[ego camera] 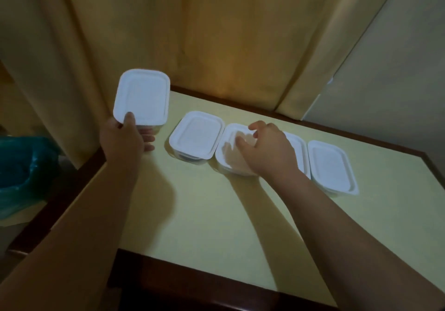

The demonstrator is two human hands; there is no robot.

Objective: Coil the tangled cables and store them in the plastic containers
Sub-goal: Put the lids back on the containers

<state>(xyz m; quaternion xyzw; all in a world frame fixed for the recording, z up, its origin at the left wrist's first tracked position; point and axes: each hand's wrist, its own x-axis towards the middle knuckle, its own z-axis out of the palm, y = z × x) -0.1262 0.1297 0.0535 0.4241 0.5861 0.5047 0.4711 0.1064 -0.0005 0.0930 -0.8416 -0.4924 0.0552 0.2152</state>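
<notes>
holding container past table edge

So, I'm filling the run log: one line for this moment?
left hand: holds lidded container aloft | right hand: on second row container | table: four lidded containers
</notes>
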